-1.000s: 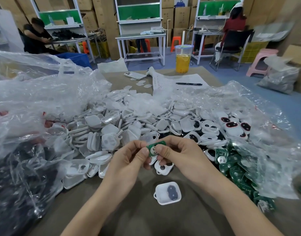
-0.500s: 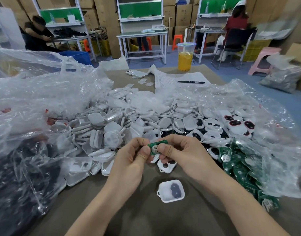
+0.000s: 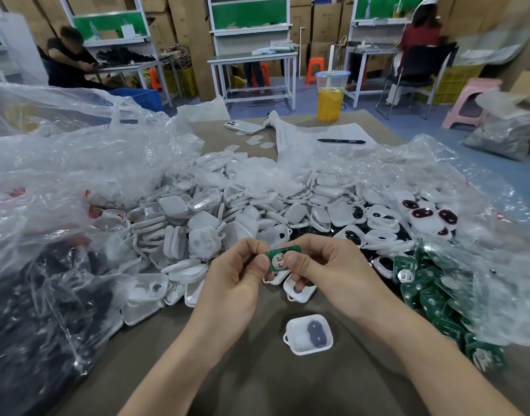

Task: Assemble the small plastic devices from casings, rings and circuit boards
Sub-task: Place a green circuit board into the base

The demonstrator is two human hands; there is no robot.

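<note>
A small green circuit board (image 3: 280, 259) with a round metal part is pinched between my left hand (image 3: 232, 283) and my right hand (image 3: 330, 270), thumbs pressing on its face, just above the table. Right below the hands lies an open white casing (image 3: 308, 334) with a dark grey pad inside. Another white casing with holes (image 3: 299, 291) sits under my right fingers. A big heap of white casings and rings (image 3: 227, 211) fills the table's middle. Loose green circuit boards (image 3: 429, 292) lie at the right, partly under clear plastic.
Clear plastic bags (image 3: 62, 163) crowd the left, and a dark-filled bag (image 3: 32, 310) sits at the near left. At the far end stand a phone (image 3: 243, 127), a paper with a pen (image 3: 341, 141) and a cup of orange drink (image 3: 330, 96). People sit at benches behind.
Both hands stay together on the circuit board, with only slight finger shifts. The view has drifted a little, so the casing below appears slightly lower.
</note>
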